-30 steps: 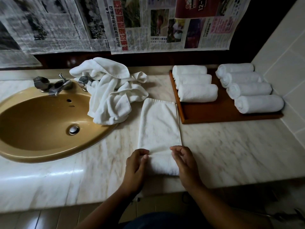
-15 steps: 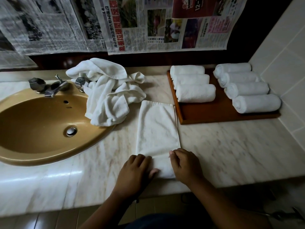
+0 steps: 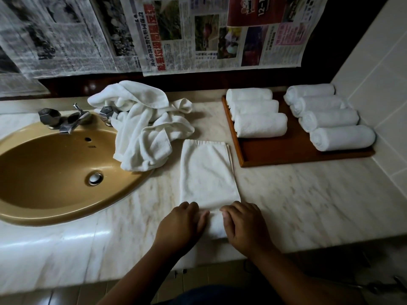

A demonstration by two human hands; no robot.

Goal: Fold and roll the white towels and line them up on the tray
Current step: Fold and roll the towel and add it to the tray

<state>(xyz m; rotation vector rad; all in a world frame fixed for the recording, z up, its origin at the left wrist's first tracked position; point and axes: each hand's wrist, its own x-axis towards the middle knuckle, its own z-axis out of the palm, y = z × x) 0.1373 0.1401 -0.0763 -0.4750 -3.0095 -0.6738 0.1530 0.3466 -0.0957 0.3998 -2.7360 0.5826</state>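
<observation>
Folded towel (image 3: 207, 177) lies as a long, narrow strip on the marble table (image 3: 308, 205), running from the front edge toward the back, between the sink (image 3: 44, 179) and the tray (image 3: 275, 155). Its near end is turned up into a small roll close to the front edge, and both hands sit on that roll. The left hand (image 3: 181, 225) covers the left part, its fingers curled over the top of the cloth. The right hand (image 3: 246, 227) holds the right part, fingers bent down over it, the thumb tip showing on the inner side. A short stretch of white roll shows between the two hands. The rest of the strip lies flat, with its layered edges visible along the right side.

At the back right corner of the table, the wooden tray sits just beside the strip's far end. Seven rolled towels (image 3: 259, 125) lie on it in two columns, three on the left and four on the right, each column packed side by side, with bare wood between the columns and along the tray's near part.

A heap of loose towels (image 3: 143, 133) sits toward the back of the table, spilling over the sink's right rim and partly hiding one handle of the tap (image 3: 66, 119). Its lower edge lies just beside the strip's far left corner. Newspaper sheets (image 3: 198, 34) hang above the back edge.
</observation>
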